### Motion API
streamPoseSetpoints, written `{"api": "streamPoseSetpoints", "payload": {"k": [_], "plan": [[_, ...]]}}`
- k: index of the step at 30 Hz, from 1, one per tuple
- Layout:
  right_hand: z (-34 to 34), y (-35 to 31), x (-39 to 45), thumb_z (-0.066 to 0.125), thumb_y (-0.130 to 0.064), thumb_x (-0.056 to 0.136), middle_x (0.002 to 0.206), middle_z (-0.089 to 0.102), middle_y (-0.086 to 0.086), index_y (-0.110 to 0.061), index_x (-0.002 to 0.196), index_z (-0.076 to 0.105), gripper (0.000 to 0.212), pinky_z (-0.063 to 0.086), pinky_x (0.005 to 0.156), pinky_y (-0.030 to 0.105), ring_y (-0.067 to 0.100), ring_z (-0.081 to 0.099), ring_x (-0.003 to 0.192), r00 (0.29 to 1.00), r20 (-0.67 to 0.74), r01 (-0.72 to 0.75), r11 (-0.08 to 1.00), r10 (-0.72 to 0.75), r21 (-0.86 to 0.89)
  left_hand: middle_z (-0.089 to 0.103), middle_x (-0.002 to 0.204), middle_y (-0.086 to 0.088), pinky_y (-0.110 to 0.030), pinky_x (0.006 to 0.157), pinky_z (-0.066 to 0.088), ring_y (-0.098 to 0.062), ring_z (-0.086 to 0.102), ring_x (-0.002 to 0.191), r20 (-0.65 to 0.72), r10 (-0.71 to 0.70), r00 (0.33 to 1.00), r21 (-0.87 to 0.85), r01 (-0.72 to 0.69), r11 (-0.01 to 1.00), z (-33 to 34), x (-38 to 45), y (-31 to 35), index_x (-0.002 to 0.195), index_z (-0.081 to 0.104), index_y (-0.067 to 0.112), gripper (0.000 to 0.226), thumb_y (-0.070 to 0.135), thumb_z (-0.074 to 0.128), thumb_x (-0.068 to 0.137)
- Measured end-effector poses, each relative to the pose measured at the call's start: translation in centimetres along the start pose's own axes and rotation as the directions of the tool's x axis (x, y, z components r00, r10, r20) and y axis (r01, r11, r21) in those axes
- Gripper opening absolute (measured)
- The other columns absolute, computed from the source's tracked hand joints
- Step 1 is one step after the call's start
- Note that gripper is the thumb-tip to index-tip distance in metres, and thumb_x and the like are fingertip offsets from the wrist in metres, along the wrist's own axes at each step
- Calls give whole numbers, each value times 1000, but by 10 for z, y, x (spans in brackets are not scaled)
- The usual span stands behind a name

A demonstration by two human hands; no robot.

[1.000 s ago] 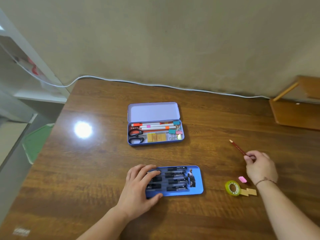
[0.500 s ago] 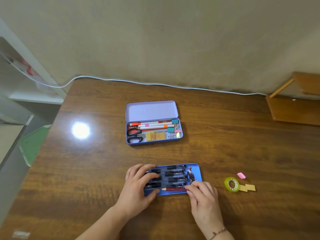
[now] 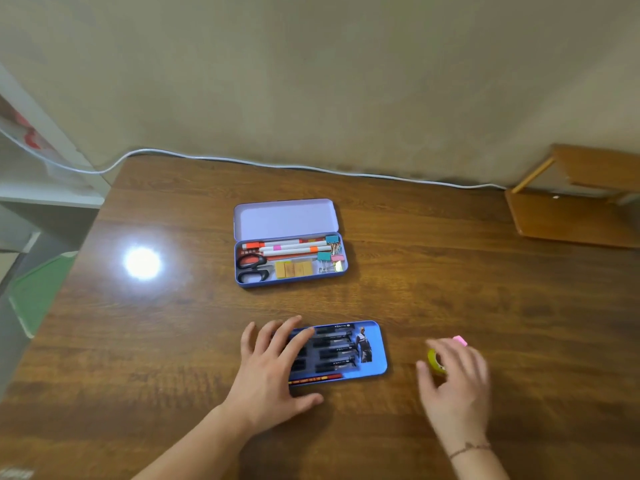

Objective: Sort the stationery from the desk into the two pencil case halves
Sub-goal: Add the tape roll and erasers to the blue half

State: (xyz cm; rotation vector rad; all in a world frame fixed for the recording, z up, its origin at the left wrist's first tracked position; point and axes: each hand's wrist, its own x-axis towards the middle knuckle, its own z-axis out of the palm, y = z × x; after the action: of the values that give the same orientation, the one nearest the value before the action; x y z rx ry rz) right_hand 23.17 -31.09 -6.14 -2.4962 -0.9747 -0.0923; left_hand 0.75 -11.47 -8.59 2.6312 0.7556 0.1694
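A blue case half [image 3: 375, 344] lies near me with several black pens and a red pencil [image 3: 317, 379] along its front edge. My left hand [image 3: 273, 372] rests flat on its left end, fingers spread. My right hand [image 3: 453, 386] hovers open to the right, over a yellow-green tape roll [image 3: 433, 360] that it partly hides, beside a pink eraser [image 3: 460, 340]. Farther back stands a purple case [image 3: 287, 220] with its lid up, holding markers, scissors, sticky notes and binder clips.
The wooden desk [image 3: 450, 289] ends at a wall at the back, where a white cable [image 3: 277, 165] runs along it. A wooden stand [image 3: 571, 216] sits at the back right. A white shelf [image 3: 41, 192] is off the desk's left edge.
My right hand brought the red pencil from the right side into the blue case half, let it go, and has moved right to above the tape roll. My left hand stayed put.
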Motion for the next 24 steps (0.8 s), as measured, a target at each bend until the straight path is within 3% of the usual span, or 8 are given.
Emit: {"api": "streamPoseSetpoints", "payload": {"k": [3,7,10,12,16,19,21,24], "plan": [[-17,39,16,76,-42,72,123,56,3,-20,117,63,52,36,100,44,29,40,118,979,98,-153,961,179,-231,41,148,6,-57,112,14,-26,37,132,38,40,998,36,-41,998,-1,12,16,144,35,34,99,80,59,59],[-24,52,24,71,-56,71,126,53,-2,-26,114,66,52,39,97,49,26,36,121,973,199,-55,959,114,-279,33,154,6,-55,113,5,-26,33,138,102,99,990,40,-103,994,3,26,32,144,32,40,84,76,53,72],[-20,46,24,71,-64,66,124,54,-4,-30,109,68,55,37,96,52,26,39,118,958,285,89,904,37,-417,30,157,8,-57,113,6,-27,25,145,118,227,967,112,-240,964,8,29,36,140,43,33,65,67,47,84],[-17,44,21,70,-65,65,121,55,-4,-30,108,69,56,37,93,51,25,39,115,957,282,79,884,61,-461,26,159,8,-59,112,7,-27,14,149,141,311,940,149,-330,932,12,31,36,142,43,31,61,63,44,89],[-19,32,18,73,-57,67,114,56,-4,-28,110,69,52,39,87,48,24,41,109,975,220,54,919,36,-391,24,160,5,-61,113,5,-25,9,150,203,418,885,176,-453,874,15,37,35,144,40,31,60,61,42,92],[-15,3,18,67,-51,74,111,57,-6,-27,117,65,49,41,85,44,22,43,107,968,201,201,947,-152,-252,27,159,2,-61,113,5,-24,11,149,239,450,860,181,-495,850,14,43,35,143,40,29,59,61,39,94],[-6,-18,22,60,-52,76,111,57,-10,-27,122,62,53,42,87,40,18,44,108,927,271,313,934,-260,-172,32,157,1,-61,113,6,-24,13,149,263,466,845,192,-519,833,14,46,34,143,42,29,58,61,38,94],[9,-36,29,58,-49,80,120,56,-14,-29,131,53,56,40,94,34,12,41,116,880,394,332,936,-265,-113,39,152,1,-60,114,7,-26,17,148,271,456,848,195,-512,837,13,47,33,141,45,29,56,60,38,95]]}}
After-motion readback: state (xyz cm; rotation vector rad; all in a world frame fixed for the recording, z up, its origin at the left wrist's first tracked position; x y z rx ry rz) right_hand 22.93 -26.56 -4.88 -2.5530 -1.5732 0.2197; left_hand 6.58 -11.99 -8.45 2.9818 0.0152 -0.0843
